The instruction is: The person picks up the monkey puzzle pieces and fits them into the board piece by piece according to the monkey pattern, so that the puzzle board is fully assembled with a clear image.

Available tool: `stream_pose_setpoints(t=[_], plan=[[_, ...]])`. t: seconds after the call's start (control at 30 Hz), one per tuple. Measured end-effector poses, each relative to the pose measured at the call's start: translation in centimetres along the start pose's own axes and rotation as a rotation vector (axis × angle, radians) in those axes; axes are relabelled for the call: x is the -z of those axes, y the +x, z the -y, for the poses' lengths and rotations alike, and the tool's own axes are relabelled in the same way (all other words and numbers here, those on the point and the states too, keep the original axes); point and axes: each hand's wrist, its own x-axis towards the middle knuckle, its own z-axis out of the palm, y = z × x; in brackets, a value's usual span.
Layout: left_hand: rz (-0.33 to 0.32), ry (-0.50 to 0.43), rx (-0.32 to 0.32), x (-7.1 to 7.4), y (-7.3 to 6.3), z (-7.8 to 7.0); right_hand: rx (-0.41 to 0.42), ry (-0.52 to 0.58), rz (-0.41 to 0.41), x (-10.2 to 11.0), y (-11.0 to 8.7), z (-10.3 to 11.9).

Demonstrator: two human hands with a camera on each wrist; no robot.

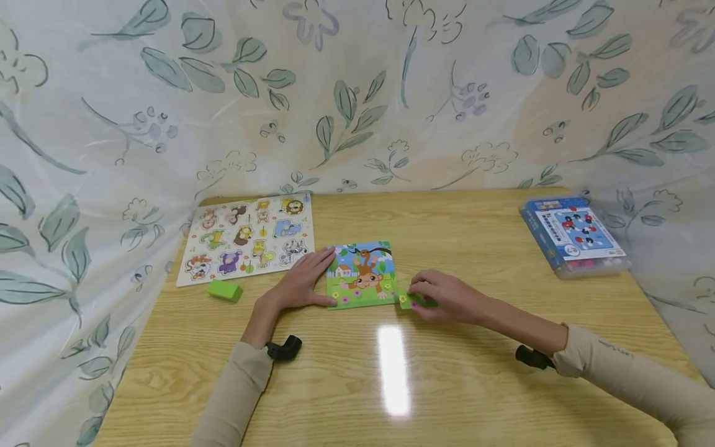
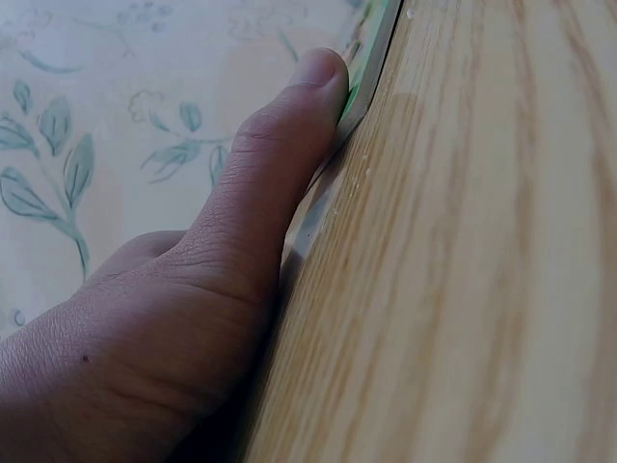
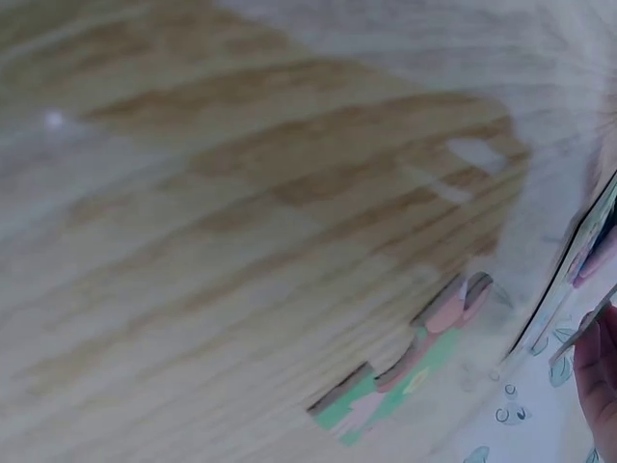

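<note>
A square monkey puzzle (image 1: 363,279) with a green lower edge and blue sky lies on the table. My left hand (image 1: 303,280) rests along its left side, fingers stretched toward the upper corner and thumb at the lower left corner. In the left wrist view the thumb (image 2: 280,154) touches the puzzle's edge. At the puzzle's right side my right hand (image 1: 447,298) pinches a small flat puzzle piece, shown edge-on beside the fingertips (image 3: 590,352) in the right wrist view. A green and pink puzzle piece (image 3: 405,371) lies on the table there.
A white animal board (image 1: 259,228) lies at the back left, with a green block (image 1: 224,290) before it. A blue boxed set (image 1: 575,233) stands at the back right. A leaf-patterned curtain (image 1: 357,93) hangs behind the wooden table (image 1: 335,391).
</note>
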Motion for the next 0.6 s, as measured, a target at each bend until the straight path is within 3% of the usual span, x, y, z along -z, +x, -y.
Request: stream_pose_setpoints(t=[0.33,0.6], plan=[[-0.010,0.011,-0.006,0.06,-0.06,0.03,-0.025,-0.012,0.035,-0.46,-0.65,-0.25],[-0.006,0.010,-0.008,-0.03,-0.03,0.08,-0.031,-0.033,0.001,0.19,0.14,-0.52]])
